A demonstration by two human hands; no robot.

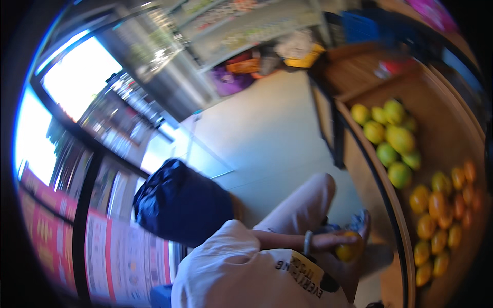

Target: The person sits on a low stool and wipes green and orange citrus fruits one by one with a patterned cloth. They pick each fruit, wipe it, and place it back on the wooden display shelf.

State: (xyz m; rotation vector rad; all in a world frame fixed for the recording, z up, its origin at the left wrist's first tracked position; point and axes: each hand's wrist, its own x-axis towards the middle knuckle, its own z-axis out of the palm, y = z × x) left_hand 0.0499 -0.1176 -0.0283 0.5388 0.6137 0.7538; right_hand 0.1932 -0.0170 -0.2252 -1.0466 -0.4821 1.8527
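Note:
My left hand [332, 241], with a pale bangle on its wrist, lies over a yellow-orange fruit [345, 250] in front of my shirt. On the fruit's other side is my right hand [362, 246], its fingers extended upward in the view; the fruit is held between both hands. Blur hides the exact finger contacts. Beside the hands stands a wooden display bin [389, 204]. Yellow-green round fruits [399, 139] are piled in it, and smaller orange oval fruits [438, 205] are grouped nearer the right rim.
A dark blue fabric-covered bulky object [188, 204] stands beside me, near black-framed glass [92, 146]. A purple bag [231, 81] and other bags lie under the stocked shelves [246, 38]. Pale tiled floor [265, 127] lies between these and the bin's dark leg [334, 131].

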